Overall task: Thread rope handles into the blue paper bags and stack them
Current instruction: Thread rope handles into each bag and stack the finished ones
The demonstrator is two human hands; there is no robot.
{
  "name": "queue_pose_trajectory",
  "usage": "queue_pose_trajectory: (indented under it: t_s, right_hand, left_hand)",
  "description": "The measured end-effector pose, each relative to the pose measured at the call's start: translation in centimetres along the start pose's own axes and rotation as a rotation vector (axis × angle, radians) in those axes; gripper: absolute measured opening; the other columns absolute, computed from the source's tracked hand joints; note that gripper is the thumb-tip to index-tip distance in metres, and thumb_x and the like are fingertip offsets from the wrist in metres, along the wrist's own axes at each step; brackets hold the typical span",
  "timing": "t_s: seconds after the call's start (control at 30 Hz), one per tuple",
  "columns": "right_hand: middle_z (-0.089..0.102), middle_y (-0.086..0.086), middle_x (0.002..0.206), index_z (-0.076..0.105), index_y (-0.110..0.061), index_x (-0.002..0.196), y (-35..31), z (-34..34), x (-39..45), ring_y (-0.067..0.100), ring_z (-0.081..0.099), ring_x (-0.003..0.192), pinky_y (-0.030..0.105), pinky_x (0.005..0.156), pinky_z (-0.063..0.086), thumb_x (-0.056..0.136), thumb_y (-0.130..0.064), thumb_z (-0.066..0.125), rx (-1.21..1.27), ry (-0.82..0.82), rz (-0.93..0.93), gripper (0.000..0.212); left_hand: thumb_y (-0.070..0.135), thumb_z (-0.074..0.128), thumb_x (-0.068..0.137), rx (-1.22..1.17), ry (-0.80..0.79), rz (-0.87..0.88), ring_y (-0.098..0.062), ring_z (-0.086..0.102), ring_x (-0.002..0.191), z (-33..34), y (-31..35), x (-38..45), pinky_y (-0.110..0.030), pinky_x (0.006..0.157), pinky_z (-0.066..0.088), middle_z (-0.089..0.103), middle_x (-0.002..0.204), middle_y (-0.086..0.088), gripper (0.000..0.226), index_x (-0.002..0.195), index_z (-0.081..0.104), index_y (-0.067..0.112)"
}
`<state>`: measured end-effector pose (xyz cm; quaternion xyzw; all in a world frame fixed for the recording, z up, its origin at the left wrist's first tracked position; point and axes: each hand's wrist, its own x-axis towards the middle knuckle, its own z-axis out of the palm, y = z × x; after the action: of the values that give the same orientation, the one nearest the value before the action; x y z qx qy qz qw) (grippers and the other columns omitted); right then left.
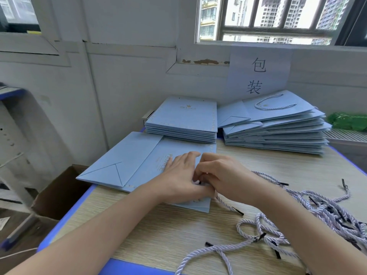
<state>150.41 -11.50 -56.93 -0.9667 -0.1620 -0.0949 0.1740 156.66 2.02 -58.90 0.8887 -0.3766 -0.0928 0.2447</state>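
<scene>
White wall panels and a barred window (278, 18) with tower blocks outside back the scene; a paper sign (258, 76) with two printed characters hangs on the wall below the sill. Wood-grain table (158, 231) with a blue edge fills the near ground. One flat blue paper bag (127, 165) lies at the near left of the table, its folded bottom toward the left, gold lettering on its face. Left hand (178, 179) rests on the bag's right end, fingers lying fairly straight across the paper, pressing it down. Right hand (220, 173) touches the left hand, fingers curled in tight, pinching a rope handle (228, 205) at the bag's near right edge; the exact pinch point is hidden behind the knuckles. Rope's black-tipped end trails off the bag onto the table toward the near right. Loose pile of pale twisted ropes (321, 211) with black tips sprawls over the near right of the table. Far centre: a neat stack of unthreaded bags (182, 118). Far right, just beside it: a taller, fanned stack of finished bags (278, 128), the top one showing a rope loop. Green plastic (347, 120) sits far right, beyond that stack. Cardboard box (59, 191) stands below the table at the left.
</scene>
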Motion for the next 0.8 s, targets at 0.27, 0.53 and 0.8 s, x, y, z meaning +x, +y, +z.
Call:
queue_pose_trajectory:
  t_s: [0.27, 0.53, 0.8]
  right_hand:
    - [0.058, -0.021, 0.065, 0.068, -0.022, 0.076, 0.5, 0.1, 0.1, -0.003, 0.051, 0.062, 0.011, 0.062, 0.038, 0.080, -0.005, 0.068, 0.297, 0.064, 0.154, 0.017]
    - [0.050, -0.012, 0.093, 0.072, -0.027, 0.096, 1.6, -1.1, -0.3, 0.004, 0.049, 0.070, 0.011, 0.068, 0.038, 0.088, -0.014, 0.062, 0.158, 0.119, 0.069, 0.018]
    - [0.050, -0.009, 0.045, 0.070, -0.017, 0.062, 0.7, -1.8, -0.6, 0.005, 0.035, 0.042, 0.017, 0.044, 0.027, 0.086, -0.021, 0.061, 0.535, 0.100, 0.391, 0.027]
  left_hand:
    - [0.067, 0.054, 0.053, -0.061, -0.005, -0.011, -0.013, 0.024, 0.136, -0.3, 0.2, 0.0, -0.043, 0.115, 0.020, 0.031, 0.146, 0.005, 0.103, 0.141, 0.023, 0.023]
    - [0.057, 0.056, 0.056, -0.114, 0.055, -0.039, -0.009, 0.041, 0.106, -1.5, 0.5, -0.2, -0.023, 0.078, 0.037, 0.047, 0.107, 0.007, 0.051, 0.094, 0.047, 0.025]
    - [0.031, 0.070, 0.077, -0.270, 0.230, -0.034, -0.003, 0.036, 0.045, -2.7, 0.3, -0.2, -0.018, 0.048, 0.028, 0.041, 0.046, 0.011, 0.034, 0.051, 0.053, 0.018]
